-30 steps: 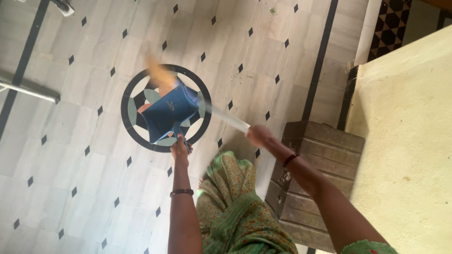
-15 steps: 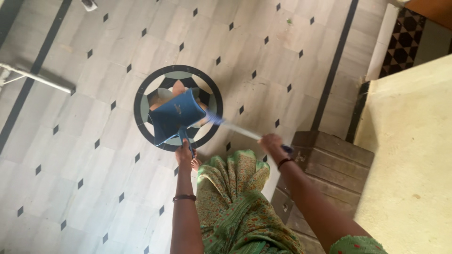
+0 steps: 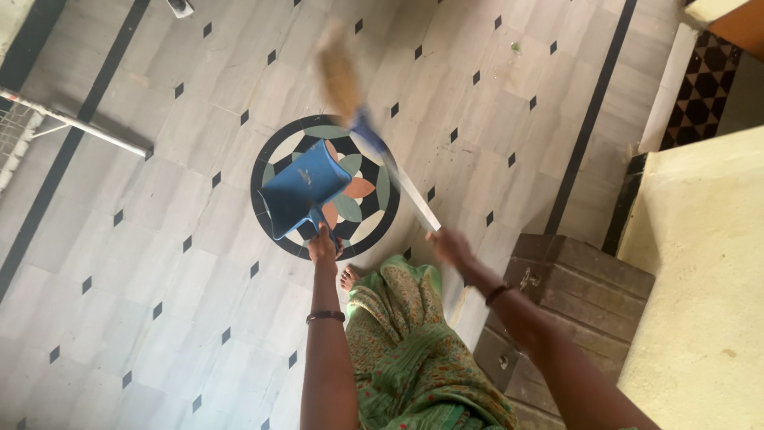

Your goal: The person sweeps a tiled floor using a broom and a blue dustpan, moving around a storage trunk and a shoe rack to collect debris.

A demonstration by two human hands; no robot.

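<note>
The left hand [image 3: 322, 243] closes its grip fully around the handle of a blue dustpan [image 3: 305, 189]. The dustpan lies over the left half of a round floor medallion [image 3: 374, 219], its open mouth pointing away from the person, up and to the left. The pan's wide end reaches about to the medallion's outer black ring on the left side.

The right hand [image 3: 450, 245] closes its grip around the near end of a broom [image 3: 374, 147]. The white shaft runs diagonally from just right of the medallion across its right rim. The blue collar sits at the medallion's upper edge, and the straw head, blurred, extends beyond it onto plain tile.

The tiled floor [image 3: 159, 302] extends left of, above and below-left of the medallion with open room. A thin metal bar [image 3: 87, 131] lies well apart from the medallion to its upper left. A dark wooden chest [image 3: 573, 310] stands near the medallion to its lower right, just beside the right forearm. A pale slab surface [image 3: 700, 295] borders the chest farther right. A bare foot [image 3: 350, 276] stands just below the medallion's lower rim
</note>
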